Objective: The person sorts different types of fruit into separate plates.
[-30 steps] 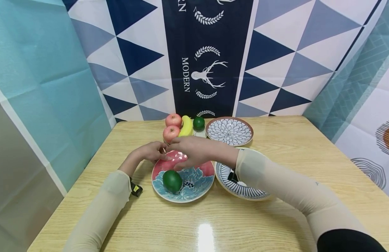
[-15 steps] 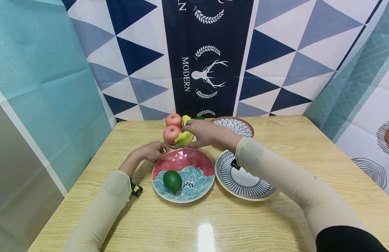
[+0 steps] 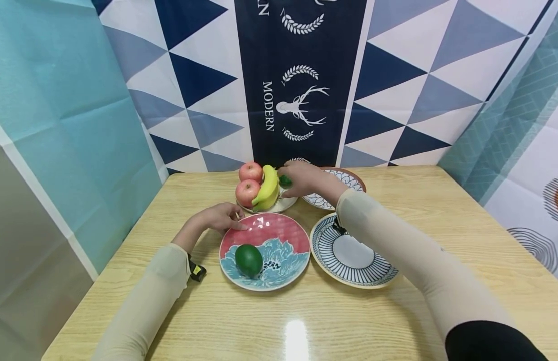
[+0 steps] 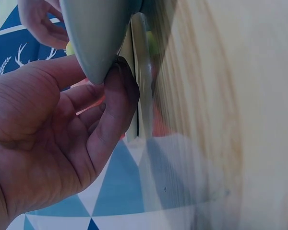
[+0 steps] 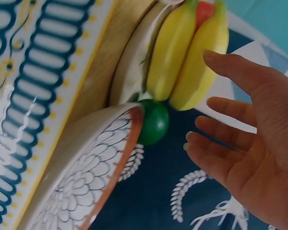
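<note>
My left hand (image 3: 220, 216) pinches the back-left rim of a pink and blue flower plate (image 3: 279, 228). In the left wrist view, the thumb and a finger of the left hand (image 4: 48, 129) close on the edge of that plate (image 4: 93, 33). A dark green egg-shaped fruit (image 3: 249, 260) lies in the plate. My right hand (image 3: 303, 179) reaches over the back plate and partly hides a second green fruit (image 3: 285, 181). Seen from the right wrist, the fingers of the right hand (image 5: 259, 143) are spread, holding nothing, apart from that green fruit (image 5: 153, 122) and the bananas (image 5: 177, 52).
The back plate (image 3: 285, 204) bears two red apples (image 3: 248, 193) and the bananas (image 3: 267, 189). Right of it stands a brown-rimmed petal-pattern plate (image 3: 351, 176). A striped black-and-white plate (image 3: 356, 253) sits under my right forearm, beside the pink one. A patterned cloth (image 3: 301, 100) hangs behind.
My right hand has gone from above the pink plate, past the bananas, to the green fruit at the back. The bananas lean further left than at first. My left hand stays at the rim.
</note>
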The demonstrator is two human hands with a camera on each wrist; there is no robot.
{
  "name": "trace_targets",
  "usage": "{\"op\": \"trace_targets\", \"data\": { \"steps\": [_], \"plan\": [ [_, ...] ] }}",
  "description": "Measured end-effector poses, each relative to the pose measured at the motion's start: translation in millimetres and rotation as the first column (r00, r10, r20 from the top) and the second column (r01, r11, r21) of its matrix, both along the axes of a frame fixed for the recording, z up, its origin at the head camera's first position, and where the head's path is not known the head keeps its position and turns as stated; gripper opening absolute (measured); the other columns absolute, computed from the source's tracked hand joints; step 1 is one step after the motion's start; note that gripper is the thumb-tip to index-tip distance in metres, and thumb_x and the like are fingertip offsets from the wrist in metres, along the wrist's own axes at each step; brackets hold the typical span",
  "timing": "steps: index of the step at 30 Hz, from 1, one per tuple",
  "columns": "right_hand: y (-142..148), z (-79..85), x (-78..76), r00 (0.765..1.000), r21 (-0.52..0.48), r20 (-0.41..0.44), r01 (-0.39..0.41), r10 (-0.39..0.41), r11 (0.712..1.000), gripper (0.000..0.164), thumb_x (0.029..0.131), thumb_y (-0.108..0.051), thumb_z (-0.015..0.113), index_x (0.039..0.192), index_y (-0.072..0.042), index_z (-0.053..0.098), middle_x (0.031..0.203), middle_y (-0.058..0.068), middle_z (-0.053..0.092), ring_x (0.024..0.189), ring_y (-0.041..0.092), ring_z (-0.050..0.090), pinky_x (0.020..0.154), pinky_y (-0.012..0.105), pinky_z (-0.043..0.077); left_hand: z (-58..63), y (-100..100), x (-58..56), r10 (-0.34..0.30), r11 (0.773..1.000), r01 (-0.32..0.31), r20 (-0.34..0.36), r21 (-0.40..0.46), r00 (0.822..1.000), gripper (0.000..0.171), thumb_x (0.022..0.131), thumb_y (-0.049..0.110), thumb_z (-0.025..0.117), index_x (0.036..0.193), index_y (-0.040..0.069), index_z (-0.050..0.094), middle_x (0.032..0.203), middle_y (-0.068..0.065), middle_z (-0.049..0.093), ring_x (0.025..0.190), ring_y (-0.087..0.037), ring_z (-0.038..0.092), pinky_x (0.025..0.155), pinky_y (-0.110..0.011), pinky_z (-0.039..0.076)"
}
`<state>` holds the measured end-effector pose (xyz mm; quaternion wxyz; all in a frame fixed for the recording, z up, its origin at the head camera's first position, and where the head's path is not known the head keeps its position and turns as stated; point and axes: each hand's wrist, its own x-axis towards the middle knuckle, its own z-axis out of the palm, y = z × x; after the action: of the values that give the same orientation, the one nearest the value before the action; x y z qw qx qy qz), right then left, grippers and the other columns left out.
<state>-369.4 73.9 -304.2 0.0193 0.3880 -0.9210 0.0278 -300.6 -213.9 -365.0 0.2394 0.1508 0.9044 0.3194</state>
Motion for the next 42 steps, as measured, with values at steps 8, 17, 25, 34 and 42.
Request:
{"op": "trace_targets", "data": {
  "steps": [8, 17, 25, 34, 42],
  "plan": [
    [8, -12.2, -16.0, 0.996, -0.018, 0.051, 0.080, -0.079, 0.997, 0.060, 0.088, -0.037, 0.084, 0.137, -0.008, 0.066, 0.128, 0.015, 0.064, 0.113, 0.031, 0.058, 0.104, 0.048, 0.049, -1.9, 2, 2.1, -0.006, 1.000, 0.006, 0.028, 0.014, 1.000, 0.025, 0.100, 0.020, 0.075, 0.115, 0.003, 0.063, 0.094, -0.009, 0.062, 0.076, -0.017, 0.057, 0.064, -0.027, 0.052],
    [5, -14.2, -24.3, 0.997, -0.017, 0.030, 0.076, -0.076, 0.997, 0.056, 0.088, -0.035, 0.084, 0.132, -0.005, 0.067, 0.123, 0.016, 0.065, 0.108, 0.031, 0.059, 0.099, 0.048, 0.049, 0.6, 1, 2.1, 0.002, 1.000, -0.002, 0.023, 0.005, 1.000, 0.024, 0.101, 0.020, 0.074, 0.114, 0.004, 0.064, 0.095, -0.009, 0.062, 0.079, -0.019, 0.058, 0.066, -0.027, 0.052],
    [5, -19.3, -29.5, 0.987, 0.006, 0.064, 0.145, -0.145, 0.989, 0.054, 0.089, -0.033, 0.083, 0.134, -0.008, 0.066, 0.122, 0.014, 0.063, 0.108, 0.030, 0.060, 0.097, 0.046, 0.053, -4.9, 1, 0.0, -0.026, 1.000, 0.026, 0.002, -0.003, 1.000, 0.023, 0.101, 0.021, 0.074, 0.114, 0.004, 0.065, 0.098, -0.010, 0.064, 0.079, -0.018, 0.059, 0.067, -0.027, 0.051],
    [0, -25.7, -41.0, 0.974, -0.003, 0.084, 0.210, -0.209, 0.978, 0.058, 0.090, -0.032, 0.082, 0.140, -0.009, 0.064, 0.122, 0.013, 0.060, 0.108, 0.030, 0.058, 0.098, 0.046, 0.052, -3.2, 1, 2.6, -0.043, 0.999, 0.043, -0.013, -0.006, 0.999, 0.023, 0.101, 0.021, 0.073, 0.113, 0.004, 0.065, 0.095, -0.009, 0.064, 0.077, -0.017, 0.058, 0.066, -0.027, 0.051],
    [-5, -20.9, -50.6, 0.963, 0.003, 0.089, 0.254, -0.254, 0.967, 0.069, 0.089, -0.034, 0.084, 0.148, -0.010, 0.057, 0.131, 0.015, 0.058, 0.112, 0.031, 0.056, 0.102, 0.048, 0.051, 2.0, 1, 3.3, -0.026, 1.000, 0.026, -0.010, -0.010, 1.000, 0.024, 0.101, 0.022, 0.073, 0.114, 0.004, 0.064, 0.098, -0.010, 0.064, 0.080, -0.019, 0.059, 0.068, -0.028, 0.051]
  ]
}}
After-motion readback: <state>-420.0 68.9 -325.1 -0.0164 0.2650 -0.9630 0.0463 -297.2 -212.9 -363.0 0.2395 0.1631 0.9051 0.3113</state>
